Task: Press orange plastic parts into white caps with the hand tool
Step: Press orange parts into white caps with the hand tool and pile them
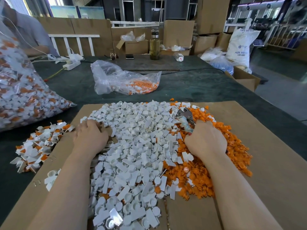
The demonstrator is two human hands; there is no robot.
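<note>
Cardboard point(265, 146) bears white caps point(136, 146); right hand point(206, 140) grips hand tool point(185, 117)

Even, soft daylight fills the scene, bright over the flat brown cardboard sheet point(274, 146) and dimmer in the hall behind it. The light seems to come from above and from the far left, where window panes glow pale. Shadows beside the sheet are faint and short. The crumpled clear plastic bag point(116, 77) beyond the sheet carries white glare along its folds, and a glossy white plastic tab point(114, 214) at the sheet's near edge shines. Wide-angle distortion bends the sheet's edges outward and stretches the forearms. The background past the dark green desk point(199, 87) is soft and slightly smeared; the corners blur.
</note>
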